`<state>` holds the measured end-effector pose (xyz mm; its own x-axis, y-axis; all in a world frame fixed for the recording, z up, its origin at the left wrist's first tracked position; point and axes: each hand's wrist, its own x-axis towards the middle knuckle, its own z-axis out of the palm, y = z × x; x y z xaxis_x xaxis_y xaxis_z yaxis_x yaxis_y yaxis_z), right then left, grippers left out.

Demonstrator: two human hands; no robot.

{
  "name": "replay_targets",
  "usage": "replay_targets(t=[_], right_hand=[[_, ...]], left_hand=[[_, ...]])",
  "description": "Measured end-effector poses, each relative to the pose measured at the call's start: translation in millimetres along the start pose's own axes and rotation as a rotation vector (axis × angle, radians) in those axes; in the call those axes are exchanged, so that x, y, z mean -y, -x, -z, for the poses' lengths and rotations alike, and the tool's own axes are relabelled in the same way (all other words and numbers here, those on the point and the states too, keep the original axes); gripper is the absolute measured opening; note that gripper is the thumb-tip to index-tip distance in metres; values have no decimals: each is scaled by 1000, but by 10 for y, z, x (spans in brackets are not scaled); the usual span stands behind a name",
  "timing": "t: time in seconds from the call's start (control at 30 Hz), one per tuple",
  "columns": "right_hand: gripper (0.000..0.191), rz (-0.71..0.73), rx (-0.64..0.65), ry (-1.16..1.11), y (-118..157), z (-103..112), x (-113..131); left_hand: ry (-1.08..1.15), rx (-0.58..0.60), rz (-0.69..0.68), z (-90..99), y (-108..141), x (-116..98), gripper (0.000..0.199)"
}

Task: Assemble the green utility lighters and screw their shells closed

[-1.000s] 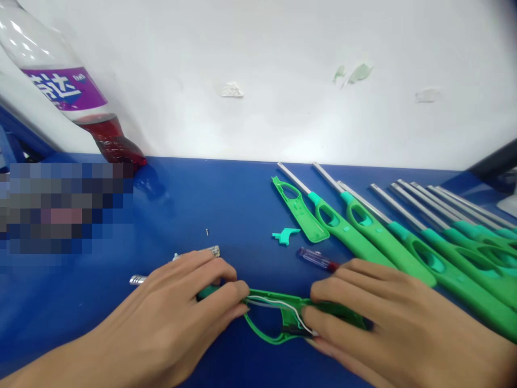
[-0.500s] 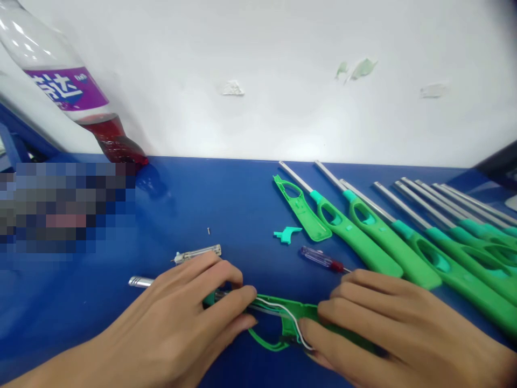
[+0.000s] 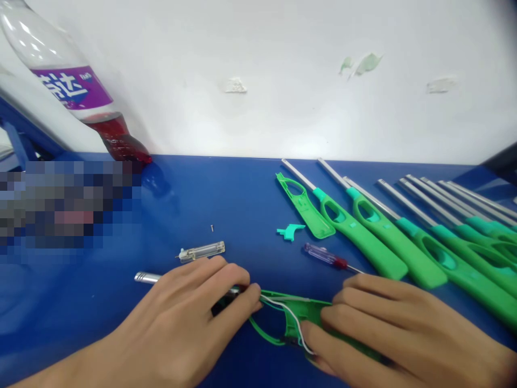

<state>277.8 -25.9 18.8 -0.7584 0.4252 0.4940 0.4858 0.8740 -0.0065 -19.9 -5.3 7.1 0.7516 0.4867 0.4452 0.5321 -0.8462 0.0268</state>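
An opened green lighter casing [image 3: 299, 312] lies between my hands, its inside facing up. A thin white wire [image 3: 298, 323] curves across it. My left hand [image 3: 189, 318] is closed around the end near the metal tube [image 3: 146, 277], thumb and forefinger pinched together over the wire and tube parts. My right hand [image 3: 375, 328] grips the handle end, with its thumb and forefinger at the wire's lower end. Above my left hand lies a clear fuel tank [image 3: 202, 251]. A small screw [image 3: 212, 228] lies beyond the tank.
Several long green lighters [image 3: 363, 237] lie side by side at the right. A loose casing half [image 3: 309, 213], a teal trigger [image 3: 291, 232] and a screwdriver [image 3: 325, 255] lie beyond my hands. A soda bottle [image 3: 76, 91] stands at the left against the white wall [image 3: 274, 54].
The view has shifted slightly, so everything appears a little to the right. My left fingers have moved slightly along the casing; both hands keep hold of it.
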Motion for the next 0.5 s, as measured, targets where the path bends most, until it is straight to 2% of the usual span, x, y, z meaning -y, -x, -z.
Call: replay_targets(t=[0.2, 0.5], right_hand=[[34, 1, 20, -4, -5, -17, 22], [41, -16, 68, 48, -72, 13, -23]], left_hand=[[-32, 72, -39, 14, 66, -8, 34], [2, 72, -32, -15, 93, 31, 34]])
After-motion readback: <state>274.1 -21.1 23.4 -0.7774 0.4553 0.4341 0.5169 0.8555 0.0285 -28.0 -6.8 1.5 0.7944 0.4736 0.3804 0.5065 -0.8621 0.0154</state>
